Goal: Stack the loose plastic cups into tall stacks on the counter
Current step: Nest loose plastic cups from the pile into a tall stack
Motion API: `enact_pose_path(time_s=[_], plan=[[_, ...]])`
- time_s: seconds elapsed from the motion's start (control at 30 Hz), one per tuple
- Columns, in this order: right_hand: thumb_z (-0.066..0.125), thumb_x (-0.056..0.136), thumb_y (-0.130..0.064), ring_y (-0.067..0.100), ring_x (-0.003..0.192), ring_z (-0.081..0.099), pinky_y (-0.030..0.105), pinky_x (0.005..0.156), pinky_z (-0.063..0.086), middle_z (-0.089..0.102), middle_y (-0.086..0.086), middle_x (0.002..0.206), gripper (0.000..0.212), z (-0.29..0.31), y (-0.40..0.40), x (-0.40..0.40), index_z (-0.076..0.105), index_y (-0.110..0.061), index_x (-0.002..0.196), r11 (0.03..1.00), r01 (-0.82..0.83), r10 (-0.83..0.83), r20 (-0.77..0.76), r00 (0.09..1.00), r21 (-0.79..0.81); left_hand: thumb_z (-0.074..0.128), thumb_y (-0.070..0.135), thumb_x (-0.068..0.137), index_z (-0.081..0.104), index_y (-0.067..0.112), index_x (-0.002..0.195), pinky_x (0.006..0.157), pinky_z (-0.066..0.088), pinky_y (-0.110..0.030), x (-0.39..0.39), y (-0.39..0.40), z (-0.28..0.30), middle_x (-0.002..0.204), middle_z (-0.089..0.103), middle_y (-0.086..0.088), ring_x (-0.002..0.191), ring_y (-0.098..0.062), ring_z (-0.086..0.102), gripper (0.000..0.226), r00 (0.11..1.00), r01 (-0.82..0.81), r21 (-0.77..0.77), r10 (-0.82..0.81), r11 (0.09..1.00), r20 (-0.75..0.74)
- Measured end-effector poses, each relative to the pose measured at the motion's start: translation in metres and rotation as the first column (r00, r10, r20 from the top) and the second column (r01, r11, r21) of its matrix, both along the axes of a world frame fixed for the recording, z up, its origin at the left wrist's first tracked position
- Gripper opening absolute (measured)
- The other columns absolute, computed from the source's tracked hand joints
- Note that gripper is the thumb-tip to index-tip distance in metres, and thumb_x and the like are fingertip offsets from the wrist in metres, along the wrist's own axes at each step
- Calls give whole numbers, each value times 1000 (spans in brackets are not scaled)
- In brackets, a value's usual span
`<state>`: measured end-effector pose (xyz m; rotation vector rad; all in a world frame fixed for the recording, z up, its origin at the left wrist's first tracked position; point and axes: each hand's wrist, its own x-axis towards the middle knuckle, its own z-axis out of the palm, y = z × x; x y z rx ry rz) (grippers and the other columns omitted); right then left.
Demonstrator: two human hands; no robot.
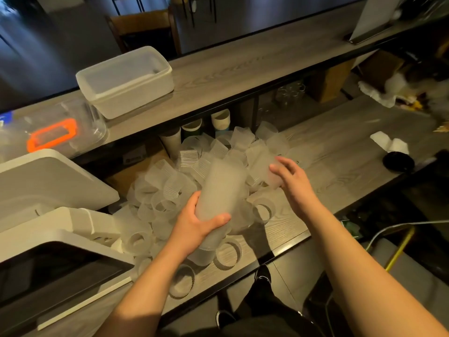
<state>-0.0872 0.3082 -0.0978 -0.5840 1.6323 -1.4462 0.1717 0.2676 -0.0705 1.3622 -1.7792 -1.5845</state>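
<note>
Meanwhile left hand [201, 223] grips cup stack [220, 190]; white tub [126, 81] sits lidded.

A tall stack of frosted translucent plastic cups [220, 190] tilts up and away above the grey wood-grain counter [340, 161], blurred. Around and behind it a heap of loose frosted ribbed plastic cups [218, 152] sprawls over the counter, most lying on their sides, some with open mouths facing the counter's near edge.
</note>
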Motion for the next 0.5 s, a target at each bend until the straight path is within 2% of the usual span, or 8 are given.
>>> enact_pose_path(time_s=[0.1,0.2,0.3,0.4,0.5], plan=[[77,63,-56,20,117,63,44,106,48,68,3,124,76,37,-2,9,62,-21,129,995,-53,55,19,998,-87,79,66,47,50,37,121,73,55,-28,3,4,4,111,60,14,98,-7,62,84,996,61,-66,-56,996,72],[74,68,-57,12,122,57,32,97,47,62,-6,130,66,61,1,25,61,-32,127,978,-202,194,-122,973,-58,79,67,47,49,37,121,69,48,-20,6,8,6,110,58,18,96,-3,60,86,988,118,-118,-104,986,115],[74,78,-49,5,124,50,24,93,42,55,-14,130,59,68,5,37,58,-32,132,966,-259,248,-255,935,-12,79,69,48,48,41,119,71,48,-21,11,11,6,110,57,20,97,0,58,83,982,150,-138,-131,979,137],[72,84,-47,7,126,48,28,97,43,52,-11,132,57,69,11,46,55,-31,136,961,-276,269,-285,920,16,82,66,51,47,41,121,71,47,-21,16,11,7,111,56,21,98,0,57,81,979,163,-141,-142,977,148],[64,78,-63,4,128,48,30,105,42,53,-13,137,68,63,15,61,54,-31,136,952,-304,302,-297,906,39,78,70,49,45,42,121,74,51,-25,18,11,8,111,55,21,98,0,57,84,981,154,-147,-133,977,145]])
